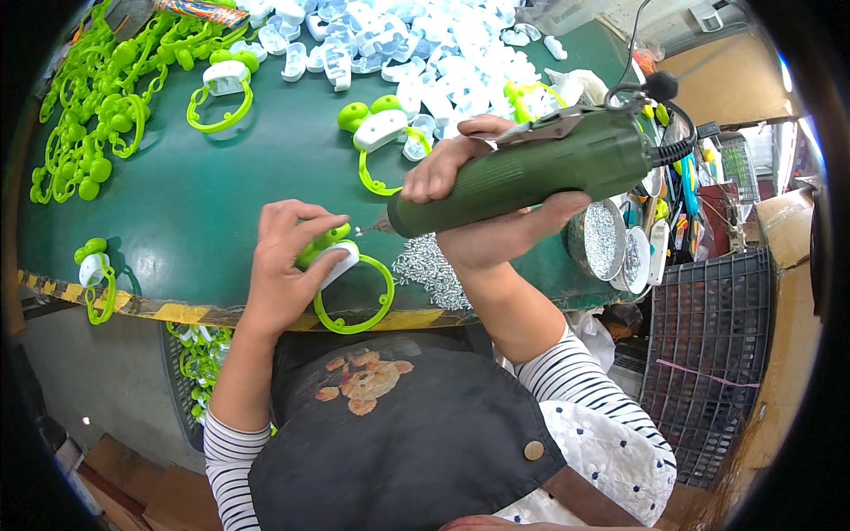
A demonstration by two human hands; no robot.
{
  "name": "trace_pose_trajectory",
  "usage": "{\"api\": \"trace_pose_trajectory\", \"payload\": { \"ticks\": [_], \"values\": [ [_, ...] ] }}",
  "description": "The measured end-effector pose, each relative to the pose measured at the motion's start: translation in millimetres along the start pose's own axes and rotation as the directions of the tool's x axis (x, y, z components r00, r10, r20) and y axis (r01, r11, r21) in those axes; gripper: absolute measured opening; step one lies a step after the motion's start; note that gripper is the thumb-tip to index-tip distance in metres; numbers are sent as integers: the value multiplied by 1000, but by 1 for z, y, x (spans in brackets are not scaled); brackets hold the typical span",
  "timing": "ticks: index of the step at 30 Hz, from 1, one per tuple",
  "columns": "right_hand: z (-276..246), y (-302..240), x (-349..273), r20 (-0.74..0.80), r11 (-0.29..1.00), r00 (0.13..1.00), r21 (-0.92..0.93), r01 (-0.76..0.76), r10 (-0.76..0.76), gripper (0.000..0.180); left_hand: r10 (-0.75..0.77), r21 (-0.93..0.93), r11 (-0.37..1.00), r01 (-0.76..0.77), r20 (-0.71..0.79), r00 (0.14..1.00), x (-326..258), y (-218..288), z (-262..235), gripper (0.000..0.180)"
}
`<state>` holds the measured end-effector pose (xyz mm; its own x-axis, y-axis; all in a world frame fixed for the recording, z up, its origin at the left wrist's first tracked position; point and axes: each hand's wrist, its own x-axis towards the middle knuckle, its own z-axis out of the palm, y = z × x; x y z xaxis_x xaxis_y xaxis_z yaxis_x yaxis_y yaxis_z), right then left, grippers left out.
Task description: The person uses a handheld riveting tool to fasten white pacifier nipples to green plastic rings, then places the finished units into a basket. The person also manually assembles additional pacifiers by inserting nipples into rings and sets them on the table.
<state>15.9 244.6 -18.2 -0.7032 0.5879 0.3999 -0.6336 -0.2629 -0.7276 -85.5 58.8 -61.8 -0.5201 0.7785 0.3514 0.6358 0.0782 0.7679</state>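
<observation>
Pinched in my left hand (pixel 288 257) is a green plastic ring with a white block (pixel 345 261), held just over the near edge of the table. My right hand (pixel 496 208) wraps around a dark green electric screwdriver (pixel 540 173), its cord leading off to the right. The bit points left, with a small screw at its tip, close to the green knobs of the held ring; whether they touch I cannot tell. Below the tool lies a heap of small silver screws (pixel 432 273). Another green ring with a white block (pixel 381 131) rests just beyond my right hand.
White plastic shells (pixel 390 40) are piled at the back, and green rings (pixel 115 115) at the far left. Single assembled rings (pixel 221 88) lie between. Metal bowls of screws (pixel 598 239) stand at the right, beside a black crate (pixel 708 363). A basket (pixel 181 380) sits below the table's left edge.
</observation>
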Motion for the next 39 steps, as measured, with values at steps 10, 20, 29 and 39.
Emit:
{"api": "trace_pose_trajectory", "payload": {
  "ticks": [10,20,29,39],
  "values": [
    [19,-4,-9,66,996,996,71,-57,53,115,67,24,998,-66,-34,997,-5,1,-3,20],
    [38,-3,-16,327,996,945,86,-2,-26,115,77,-72,994,-82,-69,995,-18,-4,-7,16],
    [47,-10,-19,269,947,930,-267,-179,251,112,49,-44,997,-58,-178,983,-25,-7,-4,21],
    [32,30,-19,516,903,819,-429,-5,250,30,103,-42,993,-113,-179,978,-24,-19,13,27]
  ]
}}
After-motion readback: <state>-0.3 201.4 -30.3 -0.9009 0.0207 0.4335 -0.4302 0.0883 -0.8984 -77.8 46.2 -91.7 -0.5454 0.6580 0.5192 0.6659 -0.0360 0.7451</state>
